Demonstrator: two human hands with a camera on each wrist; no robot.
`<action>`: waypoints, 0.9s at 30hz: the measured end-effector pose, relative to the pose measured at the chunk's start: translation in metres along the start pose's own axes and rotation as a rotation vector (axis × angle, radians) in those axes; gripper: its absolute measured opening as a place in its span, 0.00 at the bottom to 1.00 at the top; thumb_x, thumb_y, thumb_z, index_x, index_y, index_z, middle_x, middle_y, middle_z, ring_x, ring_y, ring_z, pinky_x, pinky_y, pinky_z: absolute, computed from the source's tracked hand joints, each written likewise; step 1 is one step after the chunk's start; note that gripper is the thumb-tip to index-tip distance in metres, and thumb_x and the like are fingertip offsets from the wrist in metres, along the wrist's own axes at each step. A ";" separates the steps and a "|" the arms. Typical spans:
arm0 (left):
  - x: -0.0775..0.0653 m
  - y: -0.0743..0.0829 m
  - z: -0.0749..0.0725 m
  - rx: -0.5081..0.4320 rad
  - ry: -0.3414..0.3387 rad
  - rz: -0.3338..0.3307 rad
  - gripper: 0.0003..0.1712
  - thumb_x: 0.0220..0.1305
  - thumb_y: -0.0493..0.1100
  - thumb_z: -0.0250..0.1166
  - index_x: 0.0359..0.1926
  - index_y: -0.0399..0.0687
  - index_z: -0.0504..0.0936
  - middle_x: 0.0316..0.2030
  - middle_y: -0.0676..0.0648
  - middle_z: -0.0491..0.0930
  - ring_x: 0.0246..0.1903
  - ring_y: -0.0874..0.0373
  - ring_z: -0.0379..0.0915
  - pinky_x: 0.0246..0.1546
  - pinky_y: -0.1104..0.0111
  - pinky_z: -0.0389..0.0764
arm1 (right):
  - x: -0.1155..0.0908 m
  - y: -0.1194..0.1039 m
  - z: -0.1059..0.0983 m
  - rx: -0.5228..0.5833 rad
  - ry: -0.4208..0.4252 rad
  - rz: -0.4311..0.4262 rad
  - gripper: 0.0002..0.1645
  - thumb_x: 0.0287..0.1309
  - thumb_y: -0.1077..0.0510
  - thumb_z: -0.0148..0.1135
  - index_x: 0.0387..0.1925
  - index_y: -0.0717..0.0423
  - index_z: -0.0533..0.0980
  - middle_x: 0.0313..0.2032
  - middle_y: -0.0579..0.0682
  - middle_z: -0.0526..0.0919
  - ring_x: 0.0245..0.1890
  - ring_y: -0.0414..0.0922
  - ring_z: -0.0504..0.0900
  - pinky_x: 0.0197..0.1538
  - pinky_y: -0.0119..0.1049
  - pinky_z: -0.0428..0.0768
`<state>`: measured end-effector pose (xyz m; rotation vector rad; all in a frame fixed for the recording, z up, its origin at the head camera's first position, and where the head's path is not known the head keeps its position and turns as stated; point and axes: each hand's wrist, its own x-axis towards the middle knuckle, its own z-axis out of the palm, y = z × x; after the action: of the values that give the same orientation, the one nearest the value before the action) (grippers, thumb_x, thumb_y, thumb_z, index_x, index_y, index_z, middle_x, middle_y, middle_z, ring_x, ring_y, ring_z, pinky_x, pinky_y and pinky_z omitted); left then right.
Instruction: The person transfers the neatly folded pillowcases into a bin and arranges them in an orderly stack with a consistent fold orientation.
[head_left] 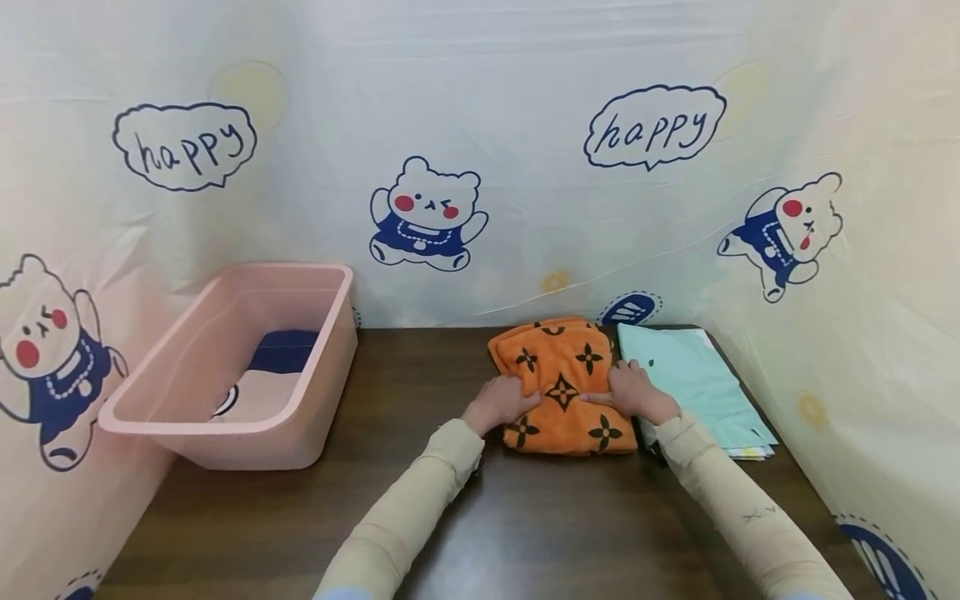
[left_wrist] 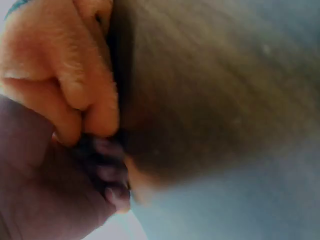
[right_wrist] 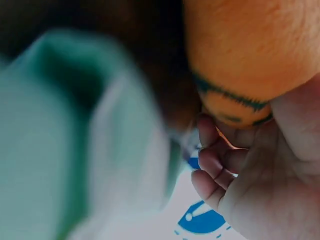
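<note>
A folded orange towel (head_left: pixel 562 421) with a dark flower pattern lies on the brown table, its layers stacked thick. My left hand (head_left: pixel 501 402) grips its left side, thumb on top; in the left wrist view the fingers (left_wrist: pixel 111 172) curl in at the towel's folded layers (left_wrist: pixel 60 65). On the opposite side my right hand (head_left: pixel 633 389) holds the towel with its thumb laid across the top. The right wrist view shows those fingers (right_wrist: pixel 210 160) bent beside the towel's rounded fold (right_wrist: pixel 250 45).
Right of the towel, close against it, lies a folded mint-green cloth (head_left: pixel 690 383). A pink plastic basin (head_left: pixel 315 400) stands at the table's left, with pink and navy fabric (head_left: pixel 285 352) inside. A printed sheet (head_left: pixel 525 233) hangs behind and along both sides of the table (head_left: pixel 420 358).
</note>
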<state>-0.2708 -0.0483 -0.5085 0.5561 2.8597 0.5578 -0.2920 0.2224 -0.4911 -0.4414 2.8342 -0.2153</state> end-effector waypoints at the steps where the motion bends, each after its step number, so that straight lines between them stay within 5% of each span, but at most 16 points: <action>1: 0.001 0.001 0.000 0.031 0.009 -0.011 0.35 0.74 0.64 0.51 0.12 0.51 0.64 0.11 0.53 0.59 0.14 0.57 0.61 0.20 0.68 0.63 | -0.002 0.002 0.000 0.002 0.006 0.009 0.40 0.61 0.23 0.55 0.24 0.57 0.71 0.32 0.57 0.70 0.36 0.54 0.62 0.41 0.45 0.60; 5: 0.005 0.006 0.004 0.152 0.033 -0.063 0.35 0.71 0.70 0.50 0.23 0.45 0.70 0.27 0.43 0.71 0.29 0.49 0.67 0.33 0.64 0.69 | -0.003 0.009 0.004 0.007 0.013 0.009 0.42 0.63 0.21 0.50 0.28 0.58 0.72 0.35 0.58 0.71 0.37 0.55 0.63 0.42 0.46 0.62; 10: 0.004 0.005 0.009 0.148 0.008 -0.081 0.32 0.72 0.64 0.43 0.35 0.39 0.73 0.46 0.35 0.72 0.41 0.44 0.65 0.49 0.59 0.70 | 0.000 0.011 0.012 0.012 0.048 -0.044 0.43 0.65 0.22 0.47 0.23 0.57 0.71 0.35 0.56 0.73 0.37 0.54 0.66 0.41 0.46 0.65; 17: 0.001 0.006 0.008 0.148 -0.022 -0.094 0.27 0.73 0.58 0.41 0.32 0.41 0.72 0.46 0.36 0.72 0.40 0.46 0.61 0.47 0.60 0.66 | -0.004 0.009 0.016 -0.015 0.111 -0.080 0.39 0.68 0.24 0.46 0.25 0.55 0.69 0.32 0.55 0.69 0.36 0.53 0.65 0.41 0.44 0.62; 27: 0.004 0.003 0.016 0.182 -0.060 -0.117 0.33 0.78 0.59 0.39 0.50 0.34 0.76 0.52 0.36 0.73 0.43 0.46 0.65 0.52 0.57 0.68 | -0.008 0.005 0.019 -0.019 0.172 -0.155 0.31 0.75 0.38 0.49 0.22 0.55 0.68 0.31 0.56 0.71 0.33 0.52 0.66 0.39 0.45 0.66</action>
<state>-0.2699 -0.0384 -0.5223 0.4212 2.8800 0.2589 -0.2802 0.2281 -0.5086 -0.6781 2.9731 -0.2687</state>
